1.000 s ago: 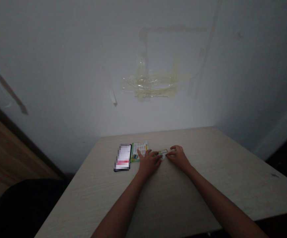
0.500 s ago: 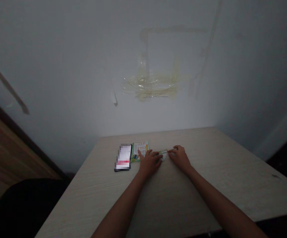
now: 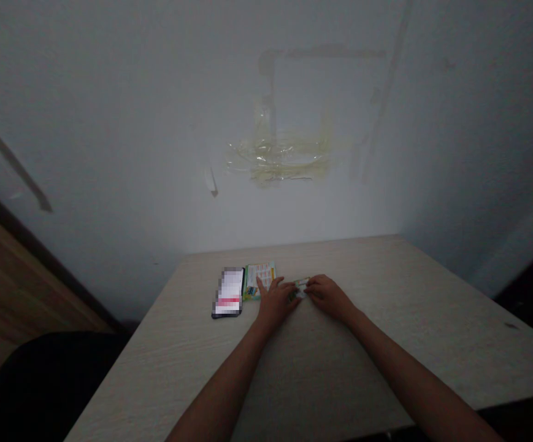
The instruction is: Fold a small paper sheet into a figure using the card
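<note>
My left hand (image 3: 275, 302) rests on the pale wooden table (image 3: 386, 319), its fingers bent toward a small pale packet (image 3: 301, 285) that lies between both hands. My right hand (image 3: 325, 294) pinches the right end of that packet with curled fingers. The packet is small and dim, so its print is unreadable. A green and orange printed card (image 3: 260, 275) lies just left of my left hand's fingers.
A phone (image 3: 229, 292) with a lit screen lies left of the card. The table stands against a white wall with old tape marks (image 3: 278, 156). A wooden panel (image 3: 3, 276) is at the far left, a dark shape (image 3: 40, 380) below it.
My right hand has slid a little to the left along the packet, closer to my left hand. My left hand has barely moved.
</note>
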`<state>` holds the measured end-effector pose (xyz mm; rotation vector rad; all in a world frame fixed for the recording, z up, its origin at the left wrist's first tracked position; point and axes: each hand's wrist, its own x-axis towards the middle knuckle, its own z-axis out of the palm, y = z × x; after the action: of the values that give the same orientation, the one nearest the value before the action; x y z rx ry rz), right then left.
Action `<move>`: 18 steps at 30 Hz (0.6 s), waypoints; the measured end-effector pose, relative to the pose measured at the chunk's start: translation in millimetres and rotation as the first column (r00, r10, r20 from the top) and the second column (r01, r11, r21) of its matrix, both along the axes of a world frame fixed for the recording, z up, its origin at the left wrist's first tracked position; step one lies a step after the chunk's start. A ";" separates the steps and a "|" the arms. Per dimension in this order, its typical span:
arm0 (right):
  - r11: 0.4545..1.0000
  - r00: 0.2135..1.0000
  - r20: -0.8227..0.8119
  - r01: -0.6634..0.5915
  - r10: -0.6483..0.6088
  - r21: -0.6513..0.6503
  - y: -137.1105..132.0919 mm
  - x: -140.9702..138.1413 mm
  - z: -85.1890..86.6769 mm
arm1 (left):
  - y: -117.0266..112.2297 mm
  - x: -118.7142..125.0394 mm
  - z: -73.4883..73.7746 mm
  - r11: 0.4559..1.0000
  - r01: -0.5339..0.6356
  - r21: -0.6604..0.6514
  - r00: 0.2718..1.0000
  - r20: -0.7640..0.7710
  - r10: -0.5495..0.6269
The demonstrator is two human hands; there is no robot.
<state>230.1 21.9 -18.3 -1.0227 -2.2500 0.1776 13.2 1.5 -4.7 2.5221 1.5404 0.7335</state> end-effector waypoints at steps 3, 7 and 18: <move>1.000 1.000 0.005 0.004 -0.004 0.003 -2.0 -1.8 2.2 | 0.6 0.8 1.6 0.999 0.028 0.017 1.000 -0.005 -0.028; 1.000 1.000 0.018 0.005 -0.004 -0.031 -5.6 -4.9 4.7 | 1.1 3.2 3.7 0.999 0.038 0.034 0.999 -0.019 -0.037; 0.996 0.987 0.134 0.087 -0.088 0.015 -12.7 -13.0 16.1 | 7.3 -3.3 6.4 0.991 0.122 -0.052 0.993 0.006 -0.122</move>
<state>217.1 9.2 -2.2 -1.1570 -2.3186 0.0622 9.9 8.8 1.7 2.5484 1.3712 0.6708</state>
